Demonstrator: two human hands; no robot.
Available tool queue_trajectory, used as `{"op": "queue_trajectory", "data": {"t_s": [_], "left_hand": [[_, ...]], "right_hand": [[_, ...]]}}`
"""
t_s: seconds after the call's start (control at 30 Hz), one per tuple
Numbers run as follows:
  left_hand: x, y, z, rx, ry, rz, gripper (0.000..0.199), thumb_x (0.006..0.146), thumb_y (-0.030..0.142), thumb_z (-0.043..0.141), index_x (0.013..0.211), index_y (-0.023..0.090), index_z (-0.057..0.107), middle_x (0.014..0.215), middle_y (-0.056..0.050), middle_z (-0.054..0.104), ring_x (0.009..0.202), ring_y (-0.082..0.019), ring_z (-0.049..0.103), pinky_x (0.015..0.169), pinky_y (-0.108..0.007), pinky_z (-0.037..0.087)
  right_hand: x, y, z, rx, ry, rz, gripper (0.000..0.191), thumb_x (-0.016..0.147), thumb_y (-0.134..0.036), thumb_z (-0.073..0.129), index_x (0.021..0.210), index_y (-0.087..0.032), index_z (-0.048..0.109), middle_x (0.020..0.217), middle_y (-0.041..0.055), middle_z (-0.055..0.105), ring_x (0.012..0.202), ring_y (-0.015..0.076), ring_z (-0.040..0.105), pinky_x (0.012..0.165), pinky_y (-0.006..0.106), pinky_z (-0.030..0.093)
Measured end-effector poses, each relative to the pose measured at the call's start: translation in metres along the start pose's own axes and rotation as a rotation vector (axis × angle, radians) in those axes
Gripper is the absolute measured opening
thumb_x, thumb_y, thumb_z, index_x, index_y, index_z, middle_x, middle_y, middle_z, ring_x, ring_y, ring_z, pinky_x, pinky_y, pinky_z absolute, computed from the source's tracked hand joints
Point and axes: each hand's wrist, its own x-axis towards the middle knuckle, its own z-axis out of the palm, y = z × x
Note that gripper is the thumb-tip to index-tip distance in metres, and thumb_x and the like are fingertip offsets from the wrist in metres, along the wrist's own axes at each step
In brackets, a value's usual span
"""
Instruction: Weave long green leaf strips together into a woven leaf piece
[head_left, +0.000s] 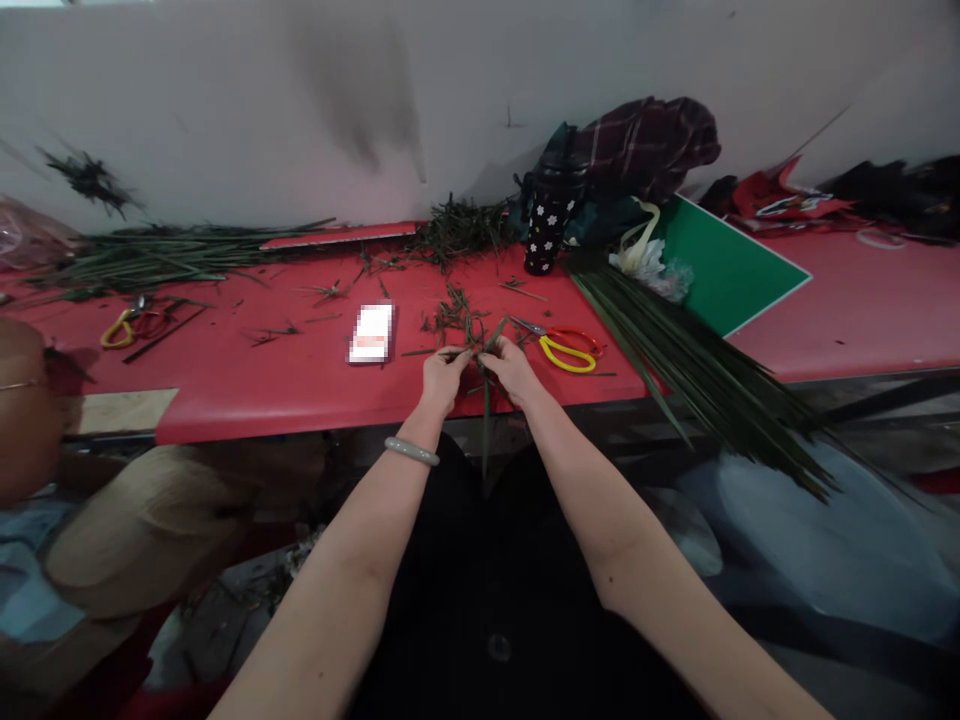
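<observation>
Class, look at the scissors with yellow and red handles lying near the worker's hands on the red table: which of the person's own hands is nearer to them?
Right. The right hand sits just left of the scissors, nearly touching; the left hand lies farther left, beyond it.

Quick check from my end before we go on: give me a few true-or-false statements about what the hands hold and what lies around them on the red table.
1. Both hands, the left hand and the right hand, grip the green leaf strips. True.
2. The yellow-handled scissors lie to the left of the hands. False: they lie just right of the right hand.
3. A bracelet sits on the left wrist. True.
4. The black flowered cup lies tipped over. False: it stands upright near the wall.
5. A long leaf bundle overhangs the table edge at the right. True.
</observation>
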Motion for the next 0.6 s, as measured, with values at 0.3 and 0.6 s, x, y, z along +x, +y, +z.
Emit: {"op": "queue_trajectory", "data": {"t_s": [0.3, 0.6], "left_hand": [[0.000, -0.001, -0.002, 0.004, 0.024, 0.011, 0.018, 0.060, 0.028, 0.067, 0.067, 0.013, 0.061, 0.058, 0.001, 0.057, 0.057, -0.009, 0.050, 0.060, -0.023, 0.039], [-0.006, 0.008, 0.000, 0.084, -0.295, -0.114, 0.030, 0.054, 0.021, 0.071, 0.082, 0.013, 0.062, 0.071, -0.003, 0.065, 0.065, -0.012, 0.057, 0.069, -0.027, 0.044]], "right_hand": [[0.000, -0.001, 0.001, 0.050, -0.009, -0.029, 0.022, 0.058, -0.027, 0.062, 0.077, -0.019, 0.056, 0.070, -0.0037, 0.060, 0.067, 0.0103, 0.051, 0.070, 0.026, 0.041], [0.001, 0.002, -0.001, 0.115, 0.076, 0.023, 0.021, 0.057, -0.035, 0.064, 0.064, -0.019, 0.053, 0.064, -0.0044, 0.055, 0.062, 0.0094, 0.048, 0.065, 0.025, 0.039]]}}
